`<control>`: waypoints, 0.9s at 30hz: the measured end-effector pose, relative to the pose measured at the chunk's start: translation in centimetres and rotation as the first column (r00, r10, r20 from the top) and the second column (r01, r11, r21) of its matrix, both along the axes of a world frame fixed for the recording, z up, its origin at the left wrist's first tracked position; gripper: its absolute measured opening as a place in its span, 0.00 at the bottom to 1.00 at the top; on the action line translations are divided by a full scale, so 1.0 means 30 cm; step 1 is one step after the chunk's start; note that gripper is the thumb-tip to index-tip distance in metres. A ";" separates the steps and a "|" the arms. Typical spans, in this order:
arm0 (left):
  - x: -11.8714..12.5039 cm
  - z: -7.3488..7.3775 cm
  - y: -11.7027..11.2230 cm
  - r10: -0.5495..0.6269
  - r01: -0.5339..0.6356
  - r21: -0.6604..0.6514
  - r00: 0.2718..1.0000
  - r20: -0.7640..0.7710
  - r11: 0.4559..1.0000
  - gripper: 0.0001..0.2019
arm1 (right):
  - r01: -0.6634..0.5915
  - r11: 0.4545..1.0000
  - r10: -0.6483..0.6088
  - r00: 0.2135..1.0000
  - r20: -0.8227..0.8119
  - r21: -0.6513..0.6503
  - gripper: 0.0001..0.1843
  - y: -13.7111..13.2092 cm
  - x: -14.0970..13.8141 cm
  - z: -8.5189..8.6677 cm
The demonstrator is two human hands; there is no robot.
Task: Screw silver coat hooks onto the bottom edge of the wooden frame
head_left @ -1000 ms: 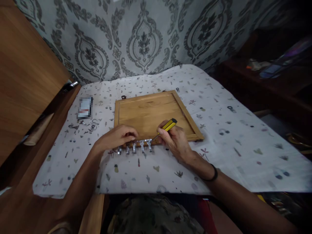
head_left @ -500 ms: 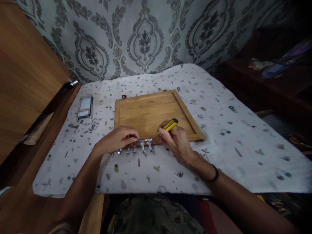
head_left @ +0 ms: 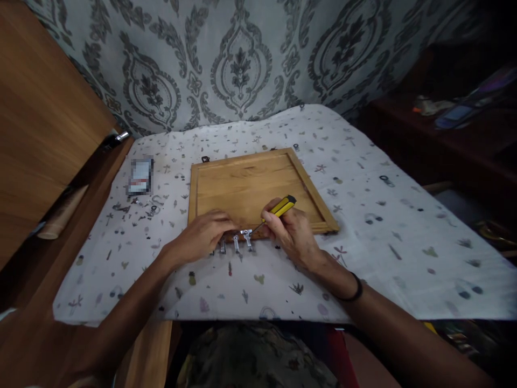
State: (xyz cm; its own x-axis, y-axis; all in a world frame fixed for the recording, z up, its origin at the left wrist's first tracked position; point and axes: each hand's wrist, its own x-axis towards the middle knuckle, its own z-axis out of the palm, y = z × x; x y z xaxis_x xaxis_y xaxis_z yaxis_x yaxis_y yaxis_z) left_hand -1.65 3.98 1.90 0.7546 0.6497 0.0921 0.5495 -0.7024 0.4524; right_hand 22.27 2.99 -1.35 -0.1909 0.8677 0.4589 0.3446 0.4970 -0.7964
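My right hand is closed around the yellow-and-black handle of a screwdriver. Its thin shaft slants down to the left, with the tip at the rightmost silver metal hook. A row of such hooks hangs along the near edge of a framed wooden board, which lies on the cloth. My left hand rests over that same edge, its fingers curled together beside another hook. Whatever the left fingertips pinch is hidden, and this hand covers the hooks at the left end.
A white cloth with small printed motifs covers the work surface. At its left lie a phone-like object with a blurred screen and several small metal pieces. A patterned curtain hangs behind, and a wooden panel stands at the left.
My left hand has slid slightly right along the board's near edge and now covers more of the hooks. The right hand and the screwdriver have stayed almost in place.
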 end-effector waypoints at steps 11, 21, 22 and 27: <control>0.006 -0.012 0.000 -0.043 0.043 0.001 0.997 0.069 0.999 0.20 | 0.013 1.000 -0.013 1.000 0.000 -0.028 0.21 -0.001 0.001 -0.006; 0.011 -0.027 0.009 -0.064 0.060 0.061 0.996 0.064 0.996 0.19 | 0.004 1.000 -0.004 1.000 0.005 -0.025 0.25 -0.005 0.000 -0.002; 0.012 -0.028 0.010 -0.065 0.061 0.064 0.996 0.060 0.996 0.19 | 0.008 1.000 -0.007 1.000 0.011 -0.029 0.26 -0.006 0.000 0.000; 0.016 -0.034 0.019 -0.073 0.070 0.076 0.996 0.042 0.995 0.21 | 0.009 1.000 -0.009 1.000 0.005 -0.026 0.26 -0.005 0.000 0.005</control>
